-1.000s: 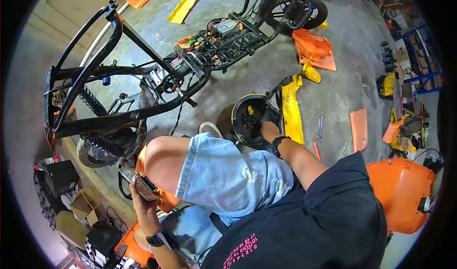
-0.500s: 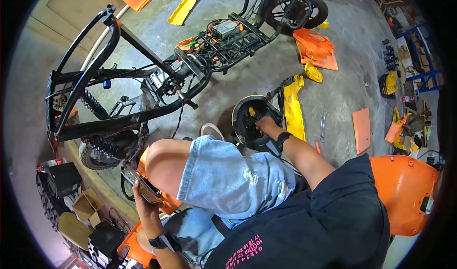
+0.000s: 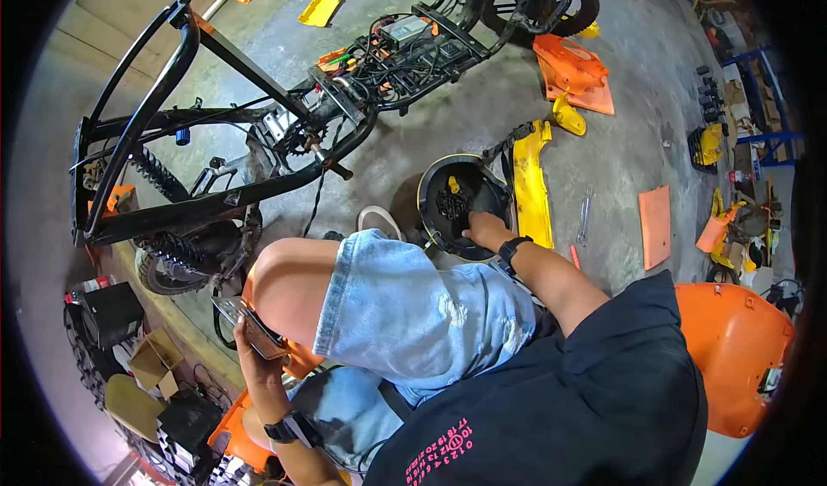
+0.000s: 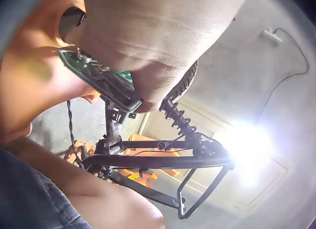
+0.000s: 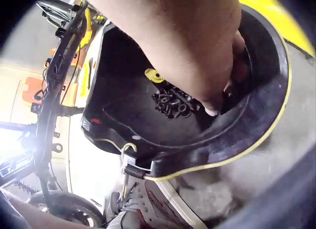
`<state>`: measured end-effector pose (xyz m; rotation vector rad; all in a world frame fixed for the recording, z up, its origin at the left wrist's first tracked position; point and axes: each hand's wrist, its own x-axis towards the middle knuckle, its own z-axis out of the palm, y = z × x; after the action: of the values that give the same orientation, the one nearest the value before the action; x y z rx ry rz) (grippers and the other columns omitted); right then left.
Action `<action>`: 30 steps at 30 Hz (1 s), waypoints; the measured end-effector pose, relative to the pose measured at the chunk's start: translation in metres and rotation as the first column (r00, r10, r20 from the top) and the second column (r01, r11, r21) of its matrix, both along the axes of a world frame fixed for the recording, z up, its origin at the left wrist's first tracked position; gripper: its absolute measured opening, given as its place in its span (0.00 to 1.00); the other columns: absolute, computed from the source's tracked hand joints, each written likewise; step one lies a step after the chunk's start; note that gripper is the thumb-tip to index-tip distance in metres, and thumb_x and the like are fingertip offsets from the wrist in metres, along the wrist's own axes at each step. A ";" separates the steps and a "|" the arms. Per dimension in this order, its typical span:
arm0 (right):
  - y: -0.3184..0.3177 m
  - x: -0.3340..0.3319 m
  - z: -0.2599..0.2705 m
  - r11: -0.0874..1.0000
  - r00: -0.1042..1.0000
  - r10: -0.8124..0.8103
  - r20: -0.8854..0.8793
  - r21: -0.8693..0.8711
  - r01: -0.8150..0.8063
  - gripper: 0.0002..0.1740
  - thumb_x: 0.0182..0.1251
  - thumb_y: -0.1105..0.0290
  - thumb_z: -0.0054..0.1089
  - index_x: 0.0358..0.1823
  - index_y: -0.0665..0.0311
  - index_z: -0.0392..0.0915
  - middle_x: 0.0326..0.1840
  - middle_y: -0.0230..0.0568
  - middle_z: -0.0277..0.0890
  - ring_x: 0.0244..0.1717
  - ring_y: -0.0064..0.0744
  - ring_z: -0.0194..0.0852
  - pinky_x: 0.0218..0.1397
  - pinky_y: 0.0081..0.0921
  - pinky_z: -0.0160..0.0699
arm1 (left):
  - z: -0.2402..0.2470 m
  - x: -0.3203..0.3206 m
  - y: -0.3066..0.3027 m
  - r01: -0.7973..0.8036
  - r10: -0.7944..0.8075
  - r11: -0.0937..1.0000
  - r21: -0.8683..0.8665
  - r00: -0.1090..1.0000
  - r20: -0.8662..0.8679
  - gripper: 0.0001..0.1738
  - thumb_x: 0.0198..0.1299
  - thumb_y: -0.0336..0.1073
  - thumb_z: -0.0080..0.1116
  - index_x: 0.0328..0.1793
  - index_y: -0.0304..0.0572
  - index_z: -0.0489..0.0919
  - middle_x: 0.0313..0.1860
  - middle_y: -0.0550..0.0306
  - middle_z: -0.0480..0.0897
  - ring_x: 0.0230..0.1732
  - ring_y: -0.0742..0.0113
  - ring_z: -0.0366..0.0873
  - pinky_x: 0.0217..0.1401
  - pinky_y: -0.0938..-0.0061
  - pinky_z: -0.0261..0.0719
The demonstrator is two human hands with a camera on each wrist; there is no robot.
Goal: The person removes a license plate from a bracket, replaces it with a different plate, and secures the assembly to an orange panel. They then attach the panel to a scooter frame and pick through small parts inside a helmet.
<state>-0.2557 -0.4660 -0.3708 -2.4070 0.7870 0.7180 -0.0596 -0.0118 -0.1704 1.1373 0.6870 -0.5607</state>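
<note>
My left hand (image 3: 257, 367) grips a flat rectangular piece (image 3: 265, 340) beside the bare knee. In the left wrist view this piece (image 4: 94, 81) shows a glassy rim, a green patch and a small round metal part. My right hand (image 3: 486, 230) reaches down into a black plastic tub (image 3: 431, 198) with a yellow rim. A pile of dark bolts and screws (image 5: 170, 104) lies on the tub's floor, with a small yellow part (image 5: 154, 75) at its edge. The right fingertips (image 5: 212, 111) point down beside the pile, near the tub wall; I cannot tell whether they pinch anything.
A stripped black motorbike frame (image 3: 258, 195) with exposed wiring stands ahead and left. Right of the tub lie a long yellow panel (image 3: 532, 185), wrenches (image 3: 586, 215) and an orange panel (image 3: 655, 226). A large orange cover (image 3: 732, 357) is at my right. Boxes (image 3: 157, 361) sit at the left.
Inside the tub, my right hand moved toward the bolts, then back toward the near wall, leaving more of the pile visible. The left hand keeps its hold on the flat piece.
</note>
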 end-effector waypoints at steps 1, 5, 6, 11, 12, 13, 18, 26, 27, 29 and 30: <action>0.004 -0.001 -0.001 0.999 0.999 0.014 -0.037 -0.043 -0.016 0.20 0.65 0.56 0.63 0.44 0.69 0.80 0.46 0.56 0.82 0.51 0.57 0.80 0.53 0.48 0.78 | 0.001 -0.001 -0.002 -0.022 0.022 1.000 0.012 1.000 0.007 0.23 0.66 0.55 0.54 0.56 0.47 0.77 0.44 0.61 0.84 0.41 0.65 0.83 0.39 0.69 0.83; 0.002 0.000 -0.004 0.999 0.997 0.004 -0.081 -0.035 -0.007 0.17 0.65 0.60 0.60 0.43 0.69 0.83 0.47 0.58 0.83 0.50 0.57 0.81 0.53 0.48 0.80 | 0.001 -0.001 0.001 0.028 -0.028 1.000 -0.001 1.000 0.011 0.23 0.66 0.55 0.54 0.57 0.47 0.76 0.45 0.60 0.83 0.40 0.65 0.83 0.38 0.69 0.83; 0.000 0.001 -0.005 0.999 0.997 0.003 -0.083 -0.036 -0.006 0.17 0.65 0.60 0.60 0.43 0.69 0.83 0.47 0.58 0.83 0.50 0.57 0.81 0.53 0.48 0.80 | 0.002 -0.001 -0.001 0.007 -0.007 1.000 0.015 1.000 -0.003 0.24 0.66 0.56 0.54 0.57 0.48 0.76 0.45 0.60 0.83 0.40 0.65 0.83 0.36 0.69 0.82; -0.017 0.000 -0.021 0.999 0.997 -0.047 0.062 0.010 0.047 0.16 0.62 0.61 0.59 0.35 0.69 0.85 0.39 0.60 0.83 0.43 0.57 0.83 0.49 0.49 0.79 | 0.001 0.000 0.001 0.020 -0.020 1.000 0.021 1.000 -0.009 0.24 0.66 0.57 0.54 0.57 0.48 0.76 0.44 0.61 0.83 0.38 0.65 0.82 0.34 0.69 0.82; -0.020 0.000 -0.022 0.991 0.986 -0.130 0.107 0.038 0.126 0.16 0.63 0.61 0.59 0.33 0.68 0.85 0.33 0.58 0.83 0.39 0.53 0.84 0.44 0.46 0.79 | -0.002 0.000 0.003 0.031 -0.031 0.999 0.009 0.999 -0.008 0.24 0.65 0.57 0.54 0.57 0.48 0.76 0.43 0.61 0.83 0.38 0.65 0.82 0.34 0.69 0.82; -0.024 0.002 -0.025 0.991 0.986 -0.128 0.108 0.040 0.125 0.16 0.63 0.61 0.59 0.33 0.68 0.85 0.33 0.58 0.83 0.39 0.53 0.84 0.44 0.46 0.79 | -0.003 0.000 0.003 0.041 -0.041 0.999 -0.005 0.999 -0.005 0.24 0.65 0.57 0.55 0.57 0.49 0.76 0.43 0.61 0.83 0.37 0.65 0.82 0.34 0.69 0.82; -0.037 0.001 -0.036 0.937 0.948 -0.301 0.098 0.217 0.275 0.20 0.65 0.58 0.58 0.28 0.70 0.83 0.26 0.50 0.83 0.29 0.43 0.84 0.38 0.38 0.80 | -0.005 0.001 0.005 0.038 -0.038 0.999 0.024 0.999 -0.006 0.24 0.65 0.57 0.55 0.55 0.48 0.77 0.41 0.61 0.83 0.36 0.66 0.82 0.33 0.71 0.82; -0.033 0.014 -0.018 0.880 0.859 -0.470 0.202 0.183 0.438 0.30 0.73 0.48 0.51 0.28 0.71 0.83 0.23 0.51 0.82 0.29 0.46 0.84 0.39 0.39 0.79 | 0.005 -0.005 -0.002 0.028 -0.029 0.998 0.050 0.999 0.019 0.23 0.65 0.56 0.55 0.52 0.47 0.78 0.38 0.61 0.84 0.33 0.66 0.82 0.28 0.74 0.81; -0.034 0.015 -0.020 0.878 0.858 -0.474 0.197 0.184 0.443 0.30 0.73 0.48 0.51 0.28 0.71 0.83 0.23 0.51 0.82 0.29 0.46 0.84 0.39 0.39 0.79 | 0.005 -0.005 -0.002 0.034 -0.034 0.999 0.034 0.999 0.016 0.23 0.65 0.56 0.55 0.53 0.46 0.78 0.40 0.61 0.84 0.34 0.66 0.83 0.30 0.74 0.82; -0.033 0.021 -0.010 0.851 0.889 -0.456 -0.051 0.269 0.451 0.28 0.72 0.51 0.52 0.26 0.68 0.83 0.27 0.52 0.83 0.37 0.53 0.84 0.45 0.43 0.79 | -0.002 -0.004 0.006 0.044 -0.044 0.999 0.019 0.999 0.010 0.24 0.65 0.56 0.55 0.54 0.46 0.77 0.41 0.60 0.84 0.36 0.66 0.83 0.31 0.73 0.82; -0.032 0.014 -0.027 0.901 0.929 -0.367 0.038 0.265 0.344 0.21 0.70 0.56 0.54 0.31 0.68 0.84 0.31 0.56 0.83 0.41 0.56 0.83 0.47 0.45 0.79 | -0.013 -0.002 0.020 0.063 -0.063 0.998 -0.016 0.998 0.003 0.27 0.64 0.58 0.55 0.59 0.48 0.76 0.48 0.60 0.83 0.43 0.63 0.83 0.38 0.67 0.83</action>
<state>-0.2414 -0.4976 -0.3980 -1.9763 0.9993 0.5251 -0.0614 0.0079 -0.1831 1.1482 0.6449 -0.6172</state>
